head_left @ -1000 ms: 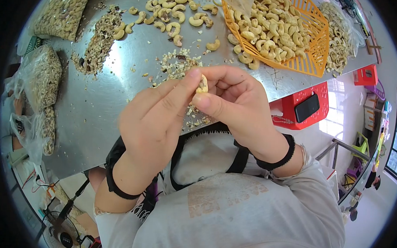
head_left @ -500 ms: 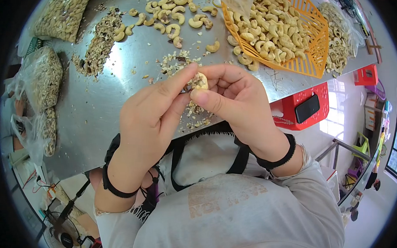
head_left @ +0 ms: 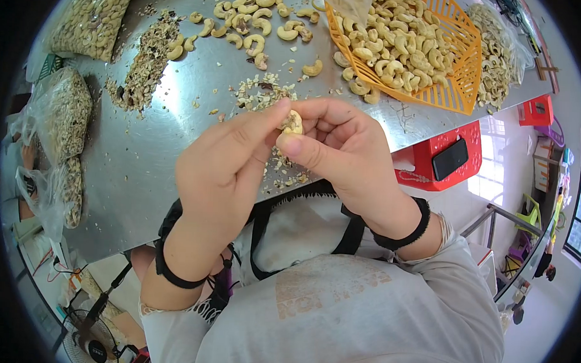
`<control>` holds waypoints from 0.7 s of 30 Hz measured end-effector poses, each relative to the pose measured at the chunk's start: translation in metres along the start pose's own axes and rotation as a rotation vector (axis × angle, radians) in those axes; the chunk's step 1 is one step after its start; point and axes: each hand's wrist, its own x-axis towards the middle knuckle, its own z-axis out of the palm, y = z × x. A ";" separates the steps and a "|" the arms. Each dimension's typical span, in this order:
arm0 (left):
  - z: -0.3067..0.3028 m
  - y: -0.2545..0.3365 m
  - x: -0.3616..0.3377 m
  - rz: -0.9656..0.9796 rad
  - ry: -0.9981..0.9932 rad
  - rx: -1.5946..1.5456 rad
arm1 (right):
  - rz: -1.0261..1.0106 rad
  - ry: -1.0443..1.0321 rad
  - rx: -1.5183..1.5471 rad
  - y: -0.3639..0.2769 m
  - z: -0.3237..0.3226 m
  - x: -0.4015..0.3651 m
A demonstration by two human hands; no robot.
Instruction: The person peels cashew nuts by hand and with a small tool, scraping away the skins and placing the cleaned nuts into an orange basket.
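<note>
A pale cashew (head_left: pixel 293 123) with brown skin patches is pinched between the thumb and forefinger of my right hand (head_left: pixel 346 145). My left hand (head_left: pixel 218 156) is closed, its thumb and forefinger pressed together against the nut's left side. Whether those fingers hold a small tool is hidden. Just beyond and beneath my hands, chopped nut crumbs (head_left: pixel 258 94) lie scattered on the metal table (head_left: pixel 143 183). Several whole cashews (head_left: pixel 248 26) rest farther back, with a single cashew (head_left: pixel 312 68) apart from them.
An orange basket (head_left: pixel 463 79) heaped with cashews stands at the back right. Bags of nuts (head_left: pixel 91 21) and nut pieces (head_left: pixel 69 113) line the left edge, beside a pile of brown scraps (head_left: pixel 144 64). A phone (head_left: pixel 450 159) lies on a red stool (head_left: pixel 474 140).
The cashew has turned slightly in my fingers, and my left fingertips have shifted a little against it. My right hand stays in nearly the same place.
</note>
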 end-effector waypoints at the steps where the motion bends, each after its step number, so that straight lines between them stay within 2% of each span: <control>1: -0.001 0.001 0.000 -0.091 -0.036 -0.123 | 0.004 0.008 -0.020 -0.001 0.000 0.000; 4: -0.008 0.006 0.004 -0.186 -0.109 -0.219 | -0.012 0.014 -0.068 0.000 -0.001 0.000; 11: -0.014 0.009 0.005 -0.212 -0.140 -0.265 | -0.064 -0.027 -0.093 0.000 -0.003 0.000; 17: -0.015 0.010 0.007 -0.160 -0.180 -0.162 | -0.078 -0.016 -0.114 0.000 -0.002 -0.002; 21: -0.010 0.006 0.004 -0.016 -0.098 -0.022 | -0.072 -0.013 -0.137 0.001 -0.001 -0.001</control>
